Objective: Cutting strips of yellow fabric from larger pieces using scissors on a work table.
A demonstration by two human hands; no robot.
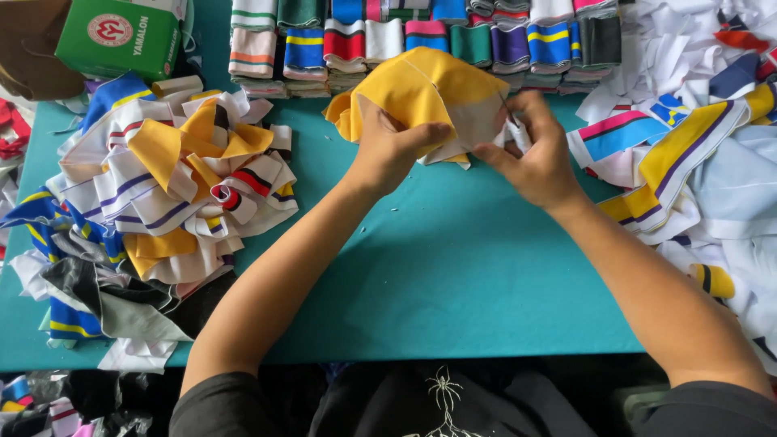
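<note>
Over the middle of a smooth teal table [453,275], seen from the head camera, both hands hold one yellow fabric piece [421,89] just above the surface. That piece is soft, matte knit cloth, bunched into a rounded, folded shape, with a paler panel toward its right end and a thin white edge along its underside. The left hand [388,150] is closed on the cloth from below, thumb pressed across the front fold. The right hand [530,150] pinches the pale right end, its fingers curled around a crumpled white corner.

To the left lies a loose heap of cut pieces [162,202]: limp yellow, white, blue and black scraps, many with narrow stripes, curling and overlapping. Along the far edge stand neat stacks of folded ribbed bands [421,36] in striped colours. A flatter spread of white and striped fabric pieces [696,154] covers the right side. A green cardboard box [121,36] sits at the far left corner.
</note>
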